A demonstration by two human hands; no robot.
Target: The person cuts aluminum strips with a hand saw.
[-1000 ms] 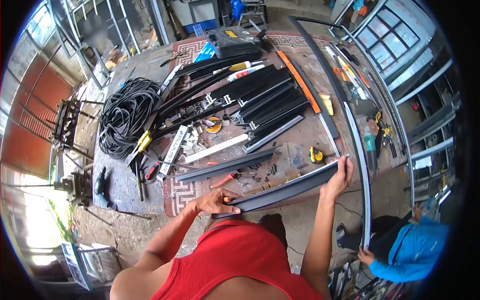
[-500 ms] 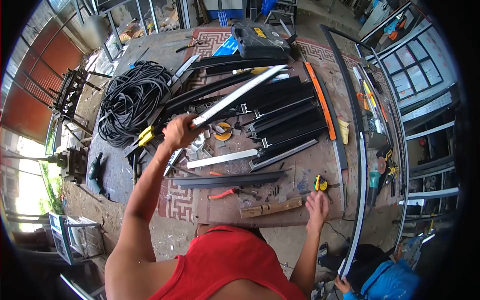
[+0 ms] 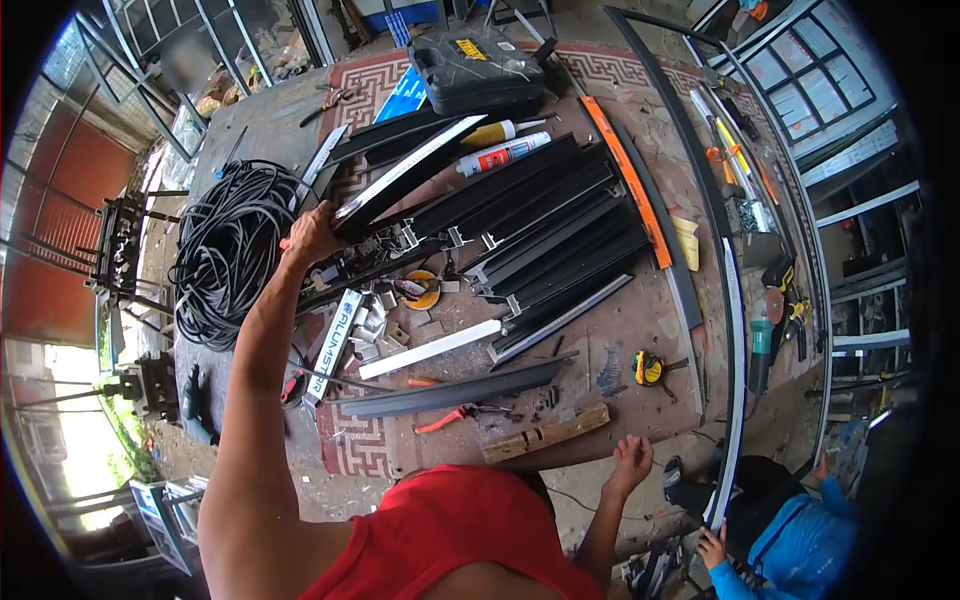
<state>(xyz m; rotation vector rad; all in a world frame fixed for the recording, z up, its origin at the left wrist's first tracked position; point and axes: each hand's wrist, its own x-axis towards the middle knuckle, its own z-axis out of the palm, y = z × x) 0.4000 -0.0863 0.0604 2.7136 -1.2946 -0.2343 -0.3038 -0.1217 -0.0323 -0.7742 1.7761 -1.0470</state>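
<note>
My left hand (image 3: 312, 235) is closed around the lower end of a long dark profile with a white face (image 3: 410, 165), which slants up to the right over other dark profiles. A small red tip shows beside this hand. The coil of black cable (image 3: 235, 250) lies just left of it. Past the table's front edge, my right hand (image 3: 630, 464) hangs with loosely bent fingers and nothing visible in it. A wooden block (image 3: 545, 433) and a yellow tape measure (image 3: 648, 368) are the nearest things to it.
On the table (image 3: 560, 395) lie a black case (image 3: 478, 75), an orange level (image 3: 627, 180), red-handled pliers (image 3: 445, 418), an ALUMASTER box (image 3: 333, 345) and a green grinder (image 3: 763, 335). At the lower right, a person in blue (image 3: 805, 545) touches a long frame (image 3: 733, 350).
My left hand has moved left and up with the profile, uncovering the tubes and metal brackets. The yellow-handled tool beside it is out of sight. My right hand has lowered, its fingers more bent.
</note>
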